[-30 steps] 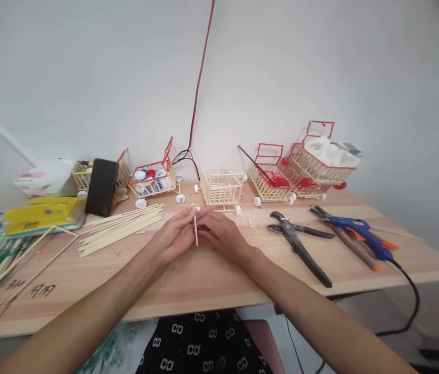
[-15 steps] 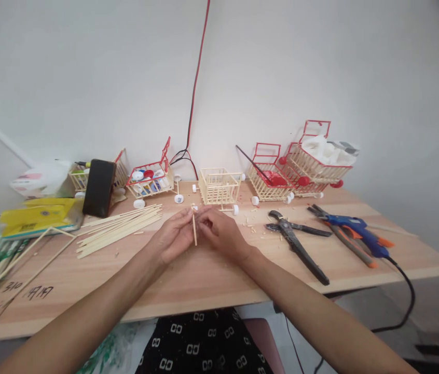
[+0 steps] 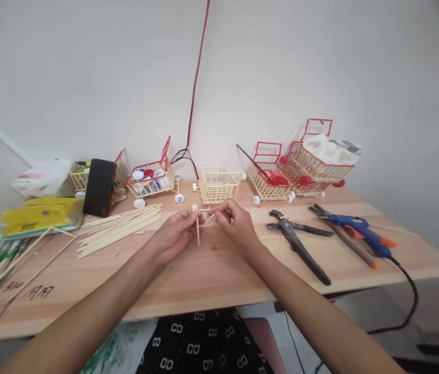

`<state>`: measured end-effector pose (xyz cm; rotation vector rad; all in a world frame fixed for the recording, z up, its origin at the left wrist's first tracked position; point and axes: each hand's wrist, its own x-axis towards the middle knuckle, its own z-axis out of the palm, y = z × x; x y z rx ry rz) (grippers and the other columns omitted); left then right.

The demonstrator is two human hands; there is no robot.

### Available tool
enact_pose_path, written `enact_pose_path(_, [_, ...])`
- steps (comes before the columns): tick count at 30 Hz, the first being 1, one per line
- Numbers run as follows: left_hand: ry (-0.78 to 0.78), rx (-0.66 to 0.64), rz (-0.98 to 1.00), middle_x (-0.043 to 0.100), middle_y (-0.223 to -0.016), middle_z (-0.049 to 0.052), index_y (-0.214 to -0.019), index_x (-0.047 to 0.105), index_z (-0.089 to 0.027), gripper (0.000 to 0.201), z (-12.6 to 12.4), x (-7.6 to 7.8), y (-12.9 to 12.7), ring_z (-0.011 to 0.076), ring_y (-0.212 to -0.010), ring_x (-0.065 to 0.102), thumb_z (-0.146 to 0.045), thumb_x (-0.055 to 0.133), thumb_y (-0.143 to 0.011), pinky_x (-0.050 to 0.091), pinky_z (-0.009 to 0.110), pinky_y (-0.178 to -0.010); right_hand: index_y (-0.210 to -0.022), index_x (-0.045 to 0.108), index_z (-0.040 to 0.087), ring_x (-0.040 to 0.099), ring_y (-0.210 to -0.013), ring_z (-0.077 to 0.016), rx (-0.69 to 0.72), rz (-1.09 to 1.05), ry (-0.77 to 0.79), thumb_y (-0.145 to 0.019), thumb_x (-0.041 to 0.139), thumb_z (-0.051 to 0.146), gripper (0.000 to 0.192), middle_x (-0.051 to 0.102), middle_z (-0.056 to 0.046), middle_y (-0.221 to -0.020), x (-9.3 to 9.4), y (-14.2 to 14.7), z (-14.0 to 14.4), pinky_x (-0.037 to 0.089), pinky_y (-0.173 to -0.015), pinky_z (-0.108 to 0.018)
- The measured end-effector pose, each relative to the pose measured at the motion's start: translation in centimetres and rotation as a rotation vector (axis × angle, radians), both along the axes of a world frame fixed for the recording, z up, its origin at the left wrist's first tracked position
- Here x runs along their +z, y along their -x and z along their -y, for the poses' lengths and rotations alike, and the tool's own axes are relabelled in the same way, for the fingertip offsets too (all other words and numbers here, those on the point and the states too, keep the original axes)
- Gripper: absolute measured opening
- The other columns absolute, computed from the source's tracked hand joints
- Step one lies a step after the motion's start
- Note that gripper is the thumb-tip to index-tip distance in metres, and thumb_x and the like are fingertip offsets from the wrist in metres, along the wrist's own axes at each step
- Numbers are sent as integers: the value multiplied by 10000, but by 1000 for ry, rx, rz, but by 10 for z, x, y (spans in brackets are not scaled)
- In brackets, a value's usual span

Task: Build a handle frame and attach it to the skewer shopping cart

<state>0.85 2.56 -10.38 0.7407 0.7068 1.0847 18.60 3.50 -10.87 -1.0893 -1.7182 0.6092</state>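
My left hand [image 3: 173, 236] pinches a thin bamboo stick [image 3: 198, 231] that stands nearly upright above the wooden table [image 3: 204, 280]. My right hand [image 3: 235, 224] is raised just right of it, its fingertips closed on a short stick piece [image 3: 212, 216] close to the top of the upright stick. Just behind both hands stands an unpainted stick cart [image 3: 218, 185] with small white wheels.
A bundle of long sticks [image 3: 120, 227] lies at left, beside a yellow packet [image 3: 36, 217] and a dark phone [image 3: 99, 187]. Red-trimmed stick carts [image 3: 301, 166] line the back. Black cutters [image 3: 295, 241], pliers and a blue glue gun [image 3: 355, 228] lie at right.
My right hand has lifted off the table and shifted right, away from the left hand, taking a short stick piece. The left hand has kept the upright stick.
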Motion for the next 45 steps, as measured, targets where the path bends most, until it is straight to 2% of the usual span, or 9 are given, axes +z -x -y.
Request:
enact_pose_path(6, [-59,-13,-59,650,-765,19,-776,676,-117,233,1,0,-1,83,-698,563,-262,822,-668,432,179,-658,-801,490,213,552,-617,-122,78,-192,76,-852,541,278,97,632,9,-722,-2,-3,-7,398,-590,-238])
enact_pose_path(11, [-100,3,-128,641,-739,18,-746,660,-112,253,0,-2,0,71,-663,533,-282,826,-660,406,164,-624,-899,515,209,591,-679,-135,126,-241,83,-870,539,318,115,635,1,-751,-3,-3,-9,423,-626,-251])
enact_pose_path(15, [-106,-40,-99,626,-749,20,-761,642,-117,225,0,-2,0,90,-692,557,-277,792,-709,447,198,-679,-1029,548,202,601,-710,-143,106,-235,53,-857,561,308,202,644,5,-742,0,-5,-9,423,-645,-256])
enact_pose_path(18, [-74,-55,-62,595,-741,3,-803,626,-132,229,2,0,-1,93,-658,544,-271,786,-715,456,221,-637,-1081,563,205,628,-779,-156,117,-252,55,-849,577,312,256,671,-9,-791,2,-7,-10,447,-701,-272])
enact_pose_path(22, [-101,-5,-64,564,-695,-7,-778,615,-124,270,1,-1,-2,67,-589,468,-280,811,-678,369,177,-517,-1016,589,203,648,-834,-173,124,-280,69,-845,593,317,205,701,-44,-865,0,-6,-10,467,-752,-298])
enact_pose_path(28, [-123,38,-137,582,-674,2,-736,610,-121,318,0,-4,-4,67,-583,455,-349,817,-655,354,182,-529,-907,589,205,659,-829,-176,166,-315,135,-829,612,334,152,713,-47,-874,-5,-1,-9,481,-757,-302])
enact_pose_path(32, [-132,63,-160,589,-673,-2,-745,619,-121,327,0,-3,-5,65,-587,461,-352,824,-636,345,186,-542,-853,626,196,632,-847,-174,130,-250,103,-826,605,332,140,687,-40,-882,-6,0,-9,463,-782,-300])
enact_pose_path(38, [-137,90,-201,581,-640,-16,-741,624,-126,332,1,-4,-5,72,-588,468,-314,849,-584,343,194,-558,-826,620,192,581,-754,-150,129,-275,135,-792,621,336,148,639,-12,-814,-8,2,-11,441,-706,-272])
enact_pose_path(45, [-134,90,-201,588,-636,-9,-742,638,-124,283,0,-6,-4,73,-570,464,-286,831,-614,332,200,-539,-819,611,192,548,-684,-123,141,-278,184,-789,621,344,155,625,-2,-779,-11,6,-10,434,-654,-254])
